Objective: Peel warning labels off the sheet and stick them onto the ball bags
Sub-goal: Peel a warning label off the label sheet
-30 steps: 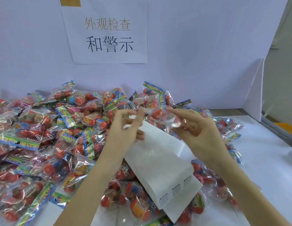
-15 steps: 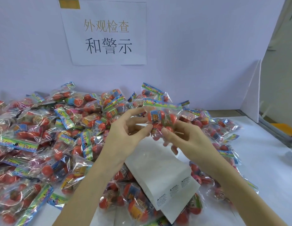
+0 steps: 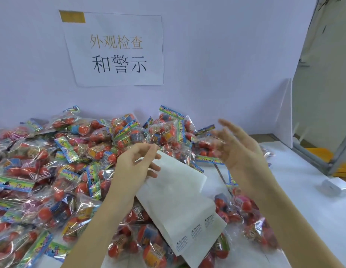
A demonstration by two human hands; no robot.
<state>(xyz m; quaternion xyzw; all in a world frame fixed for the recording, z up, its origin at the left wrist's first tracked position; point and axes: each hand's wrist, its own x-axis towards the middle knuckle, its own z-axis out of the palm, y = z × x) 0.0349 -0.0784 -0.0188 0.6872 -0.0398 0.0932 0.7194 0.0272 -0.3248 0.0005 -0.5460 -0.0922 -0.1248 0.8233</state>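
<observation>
Nearest to me, the lower end of the white label sheet [image 3: 180, 206] lies slanted across the heap of ball bags [image 3: 58, 171], with three small printed warning labels [image 3: 195, 234] in a row along its near edge. The rest of the sheet's face appears blank. My left hand [image 3: 133, 167] grips the upper end of the sheet: the thumb and forefinger pinch its top corner, and the remaining fingers curl against the paper below. My right hand [image 3: 239, 151] is raised above the table [image 3: 303, 190], apart from the sheet, with the fingers spread and relaxed; it holds nothing, and its fingertips are blurred. More ball bags lie below my right forearm, on the right side of the sheet. The bags are clear plastic with colourful header strips and contain red-orange balls. They cover the left and centre of the table and pile up against the white back panel [image 3: 226, 64]. A small white box [image 3: 336, 185] rests on the table at the right edge. On the back panel hangs a paper sign [image 3: 118, 51] with printed Chinese characters, fixed at its top left corner with a strip of yellow tape [image 3: 72, 16].
</observation>
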